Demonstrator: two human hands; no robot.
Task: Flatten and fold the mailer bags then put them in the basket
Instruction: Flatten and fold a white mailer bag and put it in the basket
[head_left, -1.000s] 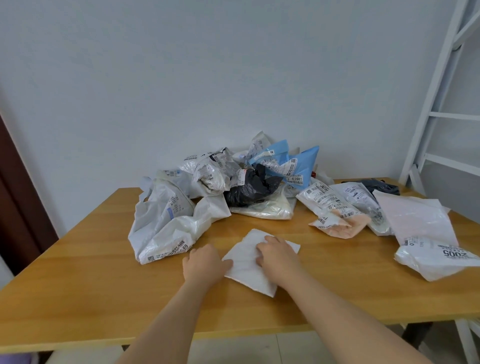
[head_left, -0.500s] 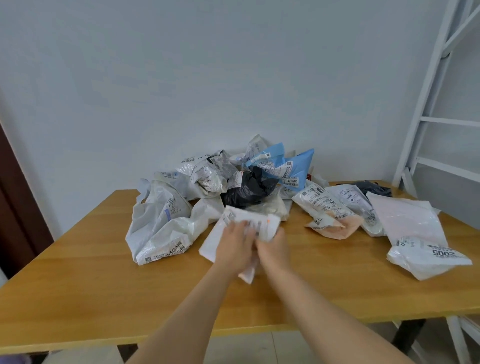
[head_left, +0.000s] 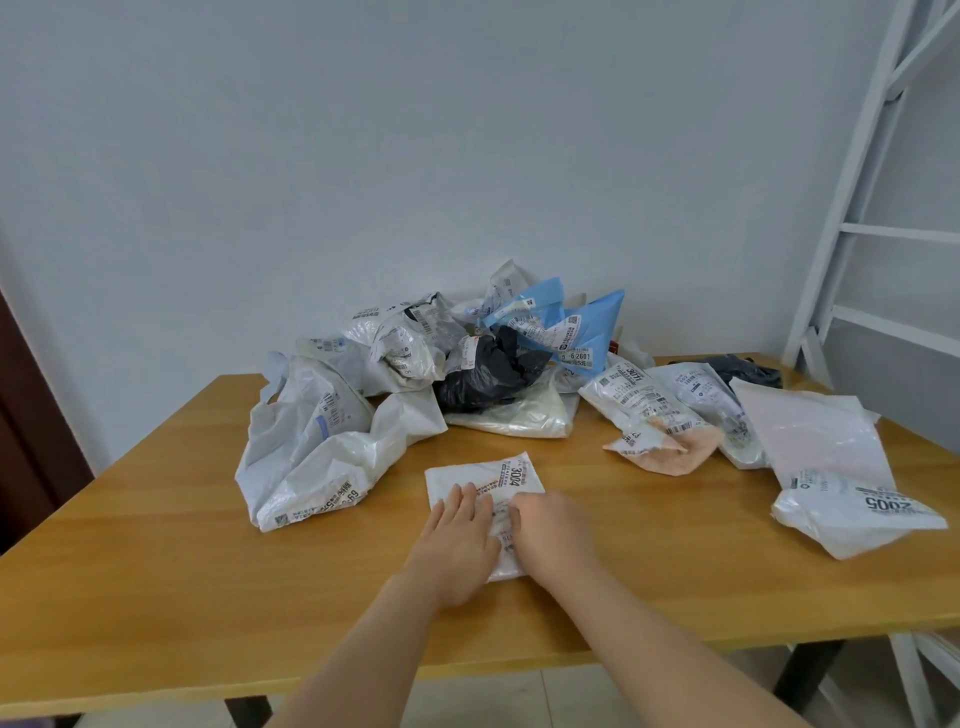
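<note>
Folded mailer (head_left: 485, 480) before bag pile (head_left: 441, 374)

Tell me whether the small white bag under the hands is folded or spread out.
Folded. The white bag lies as a compact flat square on the table, label up, with both hands pressing it.

Both forearms are bare to the frame's edge, and the hands (head_left: 506, 540) wear nothing.

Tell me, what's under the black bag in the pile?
The black bag lies on a cream-white mailer bag, which rests on the wooden table. Only that mailer's front edge shows; anything else beneath the black bag is covered.
</note>
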